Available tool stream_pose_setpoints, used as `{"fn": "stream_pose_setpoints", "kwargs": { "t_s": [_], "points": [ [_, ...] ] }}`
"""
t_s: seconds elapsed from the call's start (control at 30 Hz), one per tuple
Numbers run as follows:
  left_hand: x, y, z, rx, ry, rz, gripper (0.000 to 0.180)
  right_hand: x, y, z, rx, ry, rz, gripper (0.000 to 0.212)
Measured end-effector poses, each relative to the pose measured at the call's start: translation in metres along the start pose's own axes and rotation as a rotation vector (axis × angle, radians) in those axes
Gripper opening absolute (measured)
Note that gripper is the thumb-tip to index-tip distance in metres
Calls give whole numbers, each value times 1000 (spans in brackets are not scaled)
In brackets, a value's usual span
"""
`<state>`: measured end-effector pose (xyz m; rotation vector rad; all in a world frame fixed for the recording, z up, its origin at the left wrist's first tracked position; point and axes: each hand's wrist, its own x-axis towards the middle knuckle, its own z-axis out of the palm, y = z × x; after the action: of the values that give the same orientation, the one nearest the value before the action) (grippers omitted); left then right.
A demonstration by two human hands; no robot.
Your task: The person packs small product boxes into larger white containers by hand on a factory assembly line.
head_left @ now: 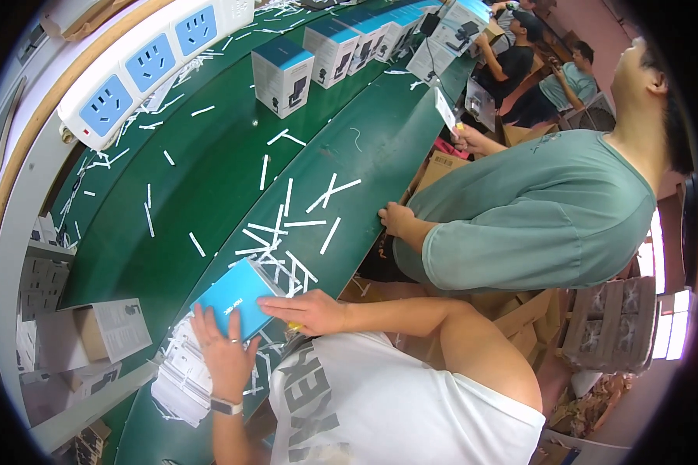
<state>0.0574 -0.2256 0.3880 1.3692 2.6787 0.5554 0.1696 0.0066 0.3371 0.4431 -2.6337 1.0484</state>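
Note:
A blue-topped cardboard box (236,294) with white sides lies on the green table in front of me. My left hand (223,353) rests on its lower left part, fingers spread over the blue face; a ring and a wristwatch are on this hand and wrist. At the box's right edge, my right hand (312,312) lays its outstretched fingers on the blue face. A small yellow thing (294,326) shows under the curled lower part of that hand; its kind is not clear. A stack of white folded papers (184,376) sits beside and below the box.
White paper strips (275,232) lie scattered over the green table (364,167). Several blue-and-white boxes (283,77) stand in a row farther off. A white power strip (151,66) runs along the upper left. Close on my right, a co-worker in green (520,209) holds a white piece.

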Motion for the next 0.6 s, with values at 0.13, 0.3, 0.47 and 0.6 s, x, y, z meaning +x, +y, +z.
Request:
{"fn": "stream_pose_setpoints", "kwargs": {
  "t_s": [0.13,0.3,0.47,0.6],
  "points": [
    [11,-7,27,88,-19,-27,90,1,14,13,5,-51,51,77],
    [17,-29,56,65,95,0,84,14,29,25,-6,19,21,73],
    [7,-21,75,171,160,14,87,48,34,-16,55,-175,51,72],
    [7,-12,63,186,164,-45,81,74,41,-6,12,-177,62,82]
  ]
}}
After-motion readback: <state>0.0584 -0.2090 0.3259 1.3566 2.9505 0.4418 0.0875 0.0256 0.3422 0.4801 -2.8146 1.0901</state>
